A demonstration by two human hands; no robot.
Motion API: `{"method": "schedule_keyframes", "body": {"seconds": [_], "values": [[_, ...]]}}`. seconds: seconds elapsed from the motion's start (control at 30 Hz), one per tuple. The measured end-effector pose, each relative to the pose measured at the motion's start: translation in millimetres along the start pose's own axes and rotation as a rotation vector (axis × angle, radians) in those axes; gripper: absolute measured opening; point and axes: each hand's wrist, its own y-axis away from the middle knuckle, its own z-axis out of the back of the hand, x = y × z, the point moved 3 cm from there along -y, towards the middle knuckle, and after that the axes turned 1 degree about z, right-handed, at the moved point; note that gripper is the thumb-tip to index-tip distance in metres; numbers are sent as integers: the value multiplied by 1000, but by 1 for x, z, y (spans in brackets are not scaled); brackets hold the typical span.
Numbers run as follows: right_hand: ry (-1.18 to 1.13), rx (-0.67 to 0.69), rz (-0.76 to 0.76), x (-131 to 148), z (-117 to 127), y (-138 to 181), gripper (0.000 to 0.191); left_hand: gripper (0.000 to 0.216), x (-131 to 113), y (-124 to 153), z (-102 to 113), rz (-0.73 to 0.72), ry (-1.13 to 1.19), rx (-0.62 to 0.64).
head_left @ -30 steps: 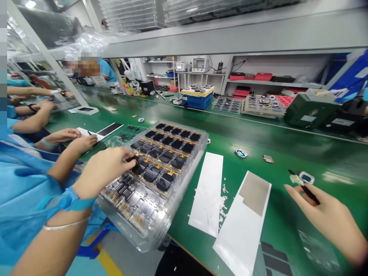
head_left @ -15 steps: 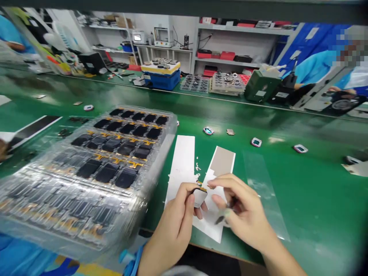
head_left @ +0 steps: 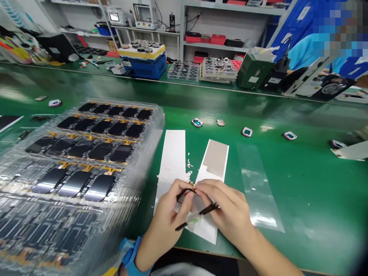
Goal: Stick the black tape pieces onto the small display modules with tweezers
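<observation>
My left hand (head_left: 168, 214) is closed around the edges of a small display screen (head_left: 182, 195), which shows mostly as a dark rim between thumb and forefinger. My right hand (head_left: 230, 205) has its fingertips pinched together at the screen's top edge, by the orange flex cable. Tucked across that same hand is a pair of dark tweezers (head_left: 209, 209), with a whitish, green-marked wrap around the middle. Both hands are over a white backing sheet (head_left: 208, 232) with a grey-beige adhesive area. Left of it lies another white strip (head_left: 174, 153), with white scraps (head_left: 189, 165) along its edge.
Stacked clear trays (head_left: 155, 111) of black screens fill the left side. A clear plastic film (head_left: 260, 184) lies to the right. Several small watch-like cases (head_left: 247, 132) are spaced along the green bench (head_left: 316, 199). Another person's blue sleeve (head_left: 301, 50) is at the far right.
My right hand has moved left, its fingers coming together at the screen's upper edge. The screen has tilted, so its pale back no longer shows. The view has shifted slightly.
</observation>
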Motion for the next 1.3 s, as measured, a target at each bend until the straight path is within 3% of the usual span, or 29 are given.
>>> {"method": "schedule_keyframes", "body": {"seconds": [0.2,0.33,0.47,0.6,0.77,0.87,1.0,1.07,1.3], "values": [[180,63,22,3,-4,3,26,10,0,-2,0,-50,-79,-22],[156,115,-8,5,-7,5,30,8,1,1,0,-57,-118,-31],[-40,158,-250,-5,-3,-6,16,8,3,3,-1,-42,-63,-62],[-189,266,-517,-30,-7,-23,13,6,5,2,1,-16,120,-216],[-255,335,-617,-54,-25,-22,16,15,1,-1,7,-47,243,-347],[-353,335,-636,-58,-30,-16,22,17,0,-3,7,-2,254,-304],[-500,284,-706,-58,-28,-14,9,18,2,0,5,23,220,-225],[-586,273,-746,-54,-27,-15,12,17,5,2,4,42,220,-199],[-952,413,-838,-34,-27,-15,27,14,9,5,1,50,143,-92]]}}
